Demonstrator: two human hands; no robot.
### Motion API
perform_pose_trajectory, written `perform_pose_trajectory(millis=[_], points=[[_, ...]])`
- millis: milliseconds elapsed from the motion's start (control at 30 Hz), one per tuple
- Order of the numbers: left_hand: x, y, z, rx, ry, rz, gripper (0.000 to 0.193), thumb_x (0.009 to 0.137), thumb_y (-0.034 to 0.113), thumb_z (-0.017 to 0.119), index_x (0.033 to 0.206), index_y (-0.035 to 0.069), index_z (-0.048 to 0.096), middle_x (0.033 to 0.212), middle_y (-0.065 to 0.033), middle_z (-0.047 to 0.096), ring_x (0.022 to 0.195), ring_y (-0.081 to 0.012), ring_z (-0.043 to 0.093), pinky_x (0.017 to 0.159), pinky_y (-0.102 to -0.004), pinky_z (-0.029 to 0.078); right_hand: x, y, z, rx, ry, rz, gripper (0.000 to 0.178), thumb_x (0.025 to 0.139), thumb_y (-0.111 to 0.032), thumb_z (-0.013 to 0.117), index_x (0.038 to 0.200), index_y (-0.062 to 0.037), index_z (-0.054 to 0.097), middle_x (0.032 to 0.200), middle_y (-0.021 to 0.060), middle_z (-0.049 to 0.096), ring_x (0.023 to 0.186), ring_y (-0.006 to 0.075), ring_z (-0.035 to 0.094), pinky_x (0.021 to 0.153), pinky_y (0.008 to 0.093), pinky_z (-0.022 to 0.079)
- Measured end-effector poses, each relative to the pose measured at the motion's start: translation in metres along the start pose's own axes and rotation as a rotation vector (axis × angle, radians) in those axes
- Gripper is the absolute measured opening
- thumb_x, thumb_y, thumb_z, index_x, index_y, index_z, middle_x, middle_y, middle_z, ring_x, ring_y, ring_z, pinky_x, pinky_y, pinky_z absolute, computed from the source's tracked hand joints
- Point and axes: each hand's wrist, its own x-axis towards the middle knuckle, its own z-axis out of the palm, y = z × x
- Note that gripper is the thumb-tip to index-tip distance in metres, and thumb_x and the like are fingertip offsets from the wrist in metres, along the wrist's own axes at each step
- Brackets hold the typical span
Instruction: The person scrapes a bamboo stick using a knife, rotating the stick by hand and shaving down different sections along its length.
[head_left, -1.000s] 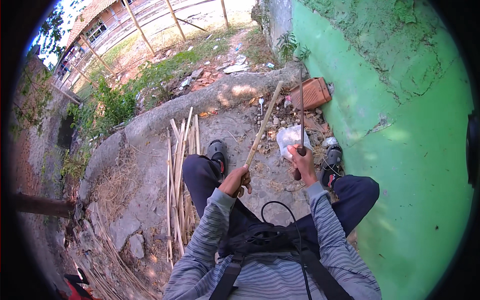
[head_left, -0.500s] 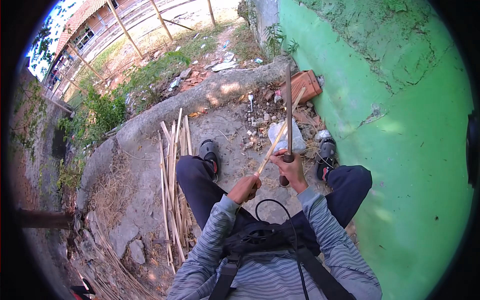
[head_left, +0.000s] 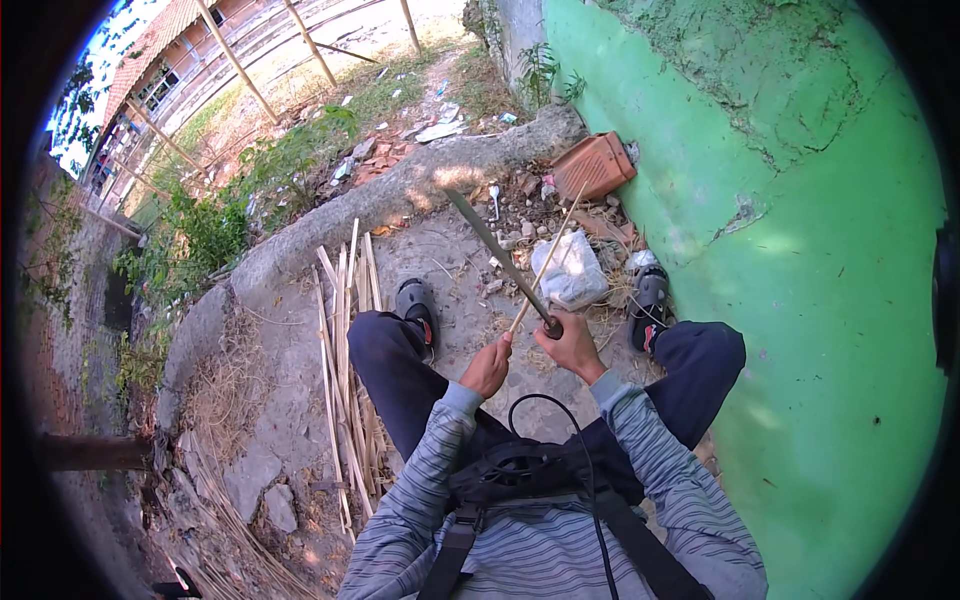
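My left hand (head_left: 487,368) is closed round the lower end of a thin pale bamboo strip (head_left: 547,262), which slants up and away to the right. In my right hand (head_left: 574,345) is the dark handle of a machete (head_left: 497,250), its long narrow blade pointing up and to the left. Blade and strip cross just beyond my hands; whether they touch I cannot tell. Behind the strip, between my feet, lies a whitish plastic-wrapped bundle (head_left: 572,272). Beside my left leg rests a pile of long split bamboo strips (head_left: 345,370).
A green wall (head_left: 820,350) rises close on my right. Ahead runs a low curved concrete edge (head_left: 400,190), with an orange hollow brick (head_left: 594,166) at its right end. Rubble and a white plastic spoon (head_left: 494,202) lie before it. A broken stone slab (head_left: 281,507) is at lower left.
The machete blade has swung from nearly upright to leaning left across the strip. The strip has turned edge-on and looks thinner. Both hands keep their hold, with my right hand slightly lower.
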Motion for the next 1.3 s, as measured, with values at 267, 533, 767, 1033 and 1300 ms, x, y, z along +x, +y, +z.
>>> perform_pose_trajectory(millis=[267, 533, 767, 1033, 1300], points=[[-0.011, 0.022, 0.002, 0.247, 0.129, 0.02, 0.053, 0.106, 0.048, 0.042, 0.096, -0.003, 0.054, 0.078, -0.0295, 0.058, 0.076, -0.0483, 0.057, 0.071, -0.0549, 0.042, -0.017, 0.001, 0.017, -0.22, -0.157, 0.052, 0.023, 0.083, -0.03, 0.071, 0.082, -0.0068, 0.069, 0.068, 0.0165, 0.065, 0.066, 0.0392, 0.066, 0.059, 0.0478, 0.05], [-0.007, 0.011, 0.012, 0.415, 0.168, -0.006, 0.041, 0.104, 0.039, 0.045, 0.103, -0.001, 0.055, 0.088, -0.0348, 0.065, 0.086, -0.056, 0.061, 0.08, -0.0651, 0.046, -0.015, 0.01, 0.019, -0.323, -0.145, 0.037, 0.018, 0.079, -0.024, 0.072, 0.079, -0.0064, 0.069, 0.065, 0.0187, 0.063, 0.065, 0.0399, 0.065, 0.058, 0.0462, 0.051], [-0.021, -0.017, 0.015, 0.394, 0.163, -0.007, 0.041, 0.104, 0.037, 0.045, 0.101, -0.001, 0.06, 0.086, -0.0357, 0.065, 0.085, -0.0556, 0.062, 0.08, -0.0638, 0.048, -0.011, 0.019, 0.023, -0.266, -0.171, 0.178, 0.019, 0.08, -0.029, 0.07, 0.081, -0.0098, 0.071, 0.075, 0.0202, 0.068, 0.075, 0.0431, 0.068, 0.067, 0.0505, 0.054], [-0.033, -0.022, 0.013, 0.365, 0.187, 0.011, 0.04, 0.104, 0.036, 0.047, 0.101, -0.002, 0.061, 0.084, -0.0352, 0.064, 0.084, -0.055, 0.062, 0.081, -0.0634, 0.047, -0.001, 0.044, 0.02, -0.339, -0.139, 0.132, 0.018, 0.078, -0.026, 0.07, 0.082, -0.009, 0.072, 0.071, 0.0187, 0.066, 0.071, 0.0409, 0.067, 0.063, 0.0497, 0.051], [-0.035, -0.02, 0.012, 0.405, 0.201, 0.011, 0.036, 0.103, 0.035, 0.048, 0.099, 0.001, 0.062, 0.084, -0.0339, 0.065, 0.082, -0.0545, 0.062, 0.078, -0.0633, 0.047, -0.009, 0.037, 0.021, -0.332, -0.154, 0.104, 0.018, 0.078, -0.026, 0.069, 0.078, -0.0087, 0.069, 0.071, 0.0198, 0.066, 0.071, 0.0415, 0.067, 0.064, 0.051, 0.052]])
